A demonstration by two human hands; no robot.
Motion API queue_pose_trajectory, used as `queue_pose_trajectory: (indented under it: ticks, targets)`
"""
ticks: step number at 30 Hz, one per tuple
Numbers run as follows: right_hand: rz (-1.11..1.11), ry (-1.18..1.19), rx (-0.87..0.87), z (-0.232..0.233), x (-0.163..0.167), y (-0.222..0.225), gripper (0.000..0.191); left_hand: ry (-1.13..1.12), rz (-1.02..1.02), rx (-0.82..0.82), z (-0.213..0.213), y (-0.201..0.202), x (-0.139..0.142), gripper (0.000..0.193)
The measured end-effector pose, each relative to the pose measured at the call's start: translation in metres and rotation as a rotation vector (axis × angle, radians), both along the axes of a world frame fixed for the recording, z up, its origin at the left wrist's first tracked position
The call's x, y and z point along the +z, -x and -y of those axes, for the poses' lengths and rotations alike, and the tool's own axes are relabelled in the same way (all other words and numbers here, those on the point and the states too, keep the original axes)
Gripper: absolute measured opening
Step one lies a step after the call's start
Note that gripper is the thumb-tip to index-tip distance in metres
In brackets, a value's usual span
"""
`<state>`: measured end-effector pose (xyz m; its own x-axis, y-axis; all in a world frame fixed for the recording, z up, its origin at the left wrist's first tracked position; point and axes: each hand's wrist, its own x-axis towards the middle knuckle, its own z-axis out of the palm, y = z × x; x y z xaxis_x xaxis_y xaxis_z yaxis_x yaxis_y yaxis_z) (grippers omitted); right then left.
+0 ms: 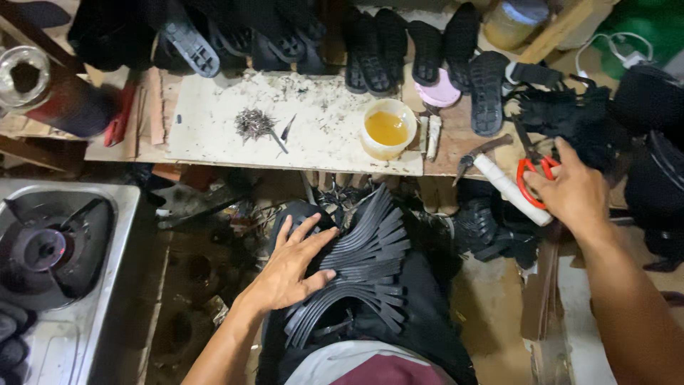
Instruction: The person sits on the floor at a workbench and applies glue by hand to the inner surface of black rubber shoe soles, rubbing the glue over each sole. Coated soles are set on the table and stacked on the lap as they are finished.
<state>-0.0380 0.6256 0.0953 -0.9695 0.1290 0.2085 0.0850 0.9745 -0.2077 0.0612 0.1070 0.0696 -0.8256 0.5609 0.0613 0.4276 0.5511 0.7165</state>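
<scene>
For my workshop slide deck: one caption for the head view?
Left hand presses a fan of black rubber strips on the lap; right hand reaches red-handled scissors on the workbench.

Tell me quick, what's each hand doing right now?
Left hand: open, fingers spread, pressing flat on the stack of black rubber straps.
Right hand: closing on the red-handled scissors; firm grip cannot be told.

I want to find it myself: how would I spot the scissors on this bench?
Start at the pale work board with the cup of amber liquid, then move right past the white-handled hammer. The scissors lie under the right hand, the only thing there with red-orange handle loops.
</scene>
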Motion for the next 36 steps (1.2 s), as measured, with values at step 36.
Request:
queue_pose_trajectory:
  ticks: [36]
  targets:
    - [-0.120,0.220,0.909,0.249,-0.022,-0.148,0.049,0.127,0.017,-0.243,-0.009,0.057,-0.005,0.086]
